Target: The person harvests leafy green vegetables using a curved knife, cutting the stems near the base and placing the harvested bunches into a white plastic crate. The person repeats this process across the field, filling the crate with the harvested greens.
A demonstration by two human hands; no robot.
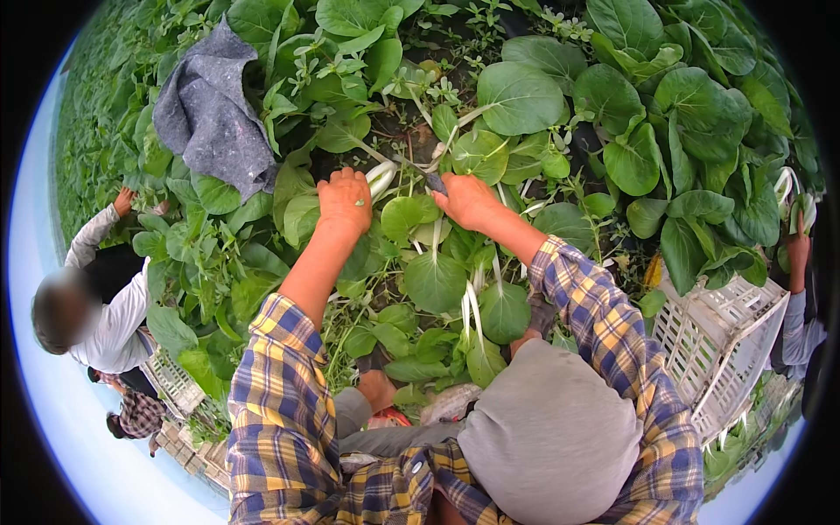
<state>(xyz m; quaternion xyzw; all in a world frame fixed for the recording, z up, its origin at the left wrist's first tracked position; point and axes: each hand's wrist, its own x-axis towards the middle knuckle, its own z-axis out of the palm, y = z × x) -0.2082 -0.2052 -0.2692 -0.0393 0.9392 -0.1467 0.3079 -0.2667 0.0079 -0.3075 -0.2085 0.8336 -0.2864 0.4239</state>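
My left hand is closed around a head of leafy greens like bok choy, its pale stalk base sticking out to the right of the fist. Large green leaves hang from the other side of that fist. In my right hand is a knife with a dark handle. Its narrow blade points up and left, close to the stalk base; whether they touch I cannot tell. Loose leaves with long white stalks lie below and between my forearms, over low green growth.
A grey cloth is draped over plants at upper left. Tall bok choy plants crowd the right side. A white slatted plastic crate stands at right, beside another person's arm. At left, a person reaches into the plants near another crate.
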